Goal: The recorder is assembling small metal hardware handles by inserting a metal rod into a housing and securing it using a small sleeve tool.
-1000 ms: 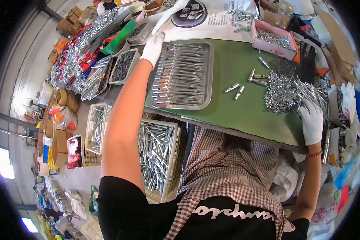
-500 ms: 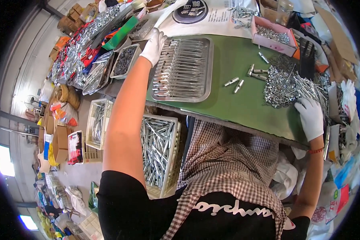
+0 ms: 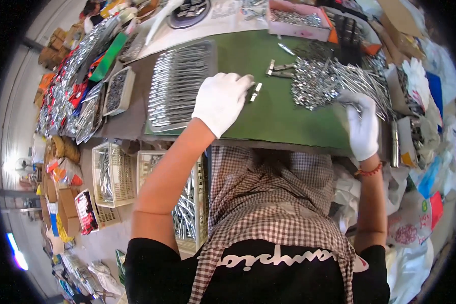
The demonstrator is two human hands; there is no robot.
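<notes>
My left hand (image 3: 220, 103), in a white glove, is over the green work mat, its fingers drawn together beside a short metal sleeve (image 3: 256, 92). What lies under its fingertips is hidden. Left of it, a metal tray (image 3: 214, 57) holds several slim metal rods (image 3: 180, 83) in a row. My right hand (image 3: 362, 124), also gloved, has bent fingers at the near edge of a heap of small shiny metal parts (image 3: 311, 83). Its fingertips are slightly blurred, and what they pinch cannot be made out. Loose long metal pins (image 3: 362, 83) lie just beyond it.
More metal sleeves (image 3: 281, 70) lie on the green mat (image 3: 238, 55) left of the heap. A pink box (image 3: 299, 25) of small parts stands behind. A white bin (image 3: 120, 91) of dark parts sits left of the tray. Crates (image 3: 114, 175) stand below the table's left side.
My left hand has come from the tray's far left corner to the loose sleeves on the mat. My right hand has moved onto the heap's near edge, fingers bending. The whole view has shifted.
</notes>
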